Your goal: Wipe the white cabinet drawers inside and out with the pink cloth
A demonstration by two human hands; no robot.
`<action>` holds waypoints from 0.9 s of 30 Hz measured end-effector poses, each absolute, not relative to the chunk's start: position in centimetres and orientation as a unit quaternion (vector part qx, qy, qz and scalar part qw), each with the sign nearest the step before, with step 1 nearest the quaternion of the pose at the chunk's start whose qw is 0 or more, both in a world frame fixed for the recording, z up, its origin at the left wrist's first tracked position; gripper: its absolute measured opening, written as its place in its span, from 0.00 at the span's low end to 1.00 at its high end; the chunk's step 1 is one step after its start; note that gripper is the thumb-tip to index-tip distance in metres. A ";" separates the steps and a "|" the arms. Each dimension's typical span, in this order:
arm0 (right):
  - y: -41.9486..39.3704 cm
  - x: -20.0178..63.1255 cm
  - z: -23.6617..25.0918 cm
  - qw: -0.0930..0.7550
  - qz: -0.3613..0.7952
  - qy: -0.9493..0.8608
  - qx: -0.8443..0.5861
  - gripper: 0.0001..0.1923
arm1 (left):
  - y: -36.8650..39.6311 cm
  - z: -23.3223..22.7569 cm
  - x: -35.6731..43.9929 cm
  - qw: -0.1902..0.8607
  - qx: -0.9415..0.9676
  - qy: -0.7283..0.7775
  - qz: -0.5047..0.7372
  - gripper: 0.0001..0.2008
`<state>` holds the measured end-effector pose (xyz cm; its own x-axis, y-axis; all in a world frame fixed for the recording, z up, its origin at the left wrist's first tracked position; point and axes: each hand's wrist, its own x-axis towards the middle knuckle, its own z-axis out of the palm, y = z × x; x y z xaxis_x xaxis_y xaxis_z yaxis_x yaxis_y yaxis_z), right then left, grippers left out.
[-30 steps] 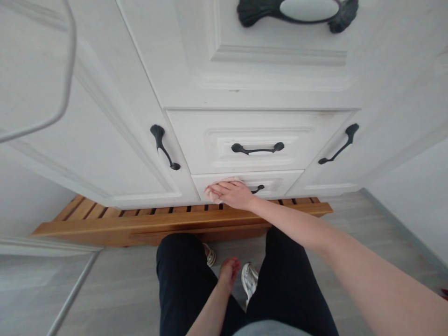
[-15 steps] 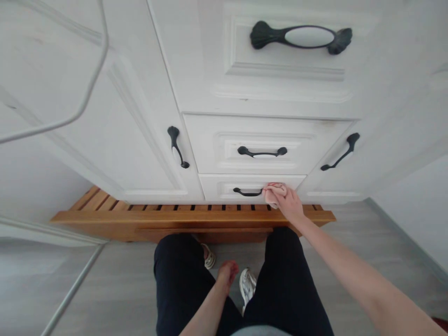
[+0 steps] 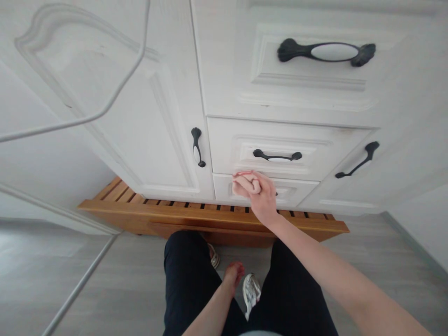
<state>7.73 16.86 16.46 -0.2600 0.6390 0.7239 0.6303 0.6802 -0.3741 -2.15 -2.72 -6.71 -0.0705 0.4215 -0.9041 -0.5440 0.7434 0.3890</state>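
Your right hand [image 3: 259, 196] has its fingers clamped on a small pale pink cloth [image 3: 241, 183], pressed to the left half of the lowest white drawer front [image 3: 297, 192], its dark handle running sideways just right of your knuckles.

**Bright, soft daylight, wide-angle bend**

Even, diffuse light washes over the white cabinet [image 3: 280, 93], no hard shadows, just a faint shade under the drawer [image 3: 290, 149] edges. The dark handle [image 3: 327, 52] up top shows a pale sheen. Lines bow strongly toward the corners. The right hand [image 3: 257, 193] is slightly smeared; the floor [image 3: 105, 289] is soft at the edges.
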 end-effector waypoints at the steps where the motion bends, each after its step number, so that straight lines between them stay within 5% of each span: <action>1: 18.1 5.5 16.6 0.461 -0.022 -0.789 -0.405 0.24 | -2.7 -6.7 -2.3 0.680 -0.050 0.640 0.354 0.06; 13: 20.1 -1.1 8.0 0.168 -0.071 -0.965 -0.187 0.23 | -2.6 -6.7 -3.3 0.676 -0.067 0.636 0.366 0.09; 23: 21.4 15.0 7.4 0.125 -0.037 -0.969 -0.209 0.31 | -2.5 -7.0 -2.2 0.686 -0.047 0.640 0.344 0.07; 27: 20.8 23.2 9.1 0.145 0.007 -0.953 -0.267 0.26 | -2.6 -7.2 -2.6 0.685 -0.032 0.651 0.325 0.07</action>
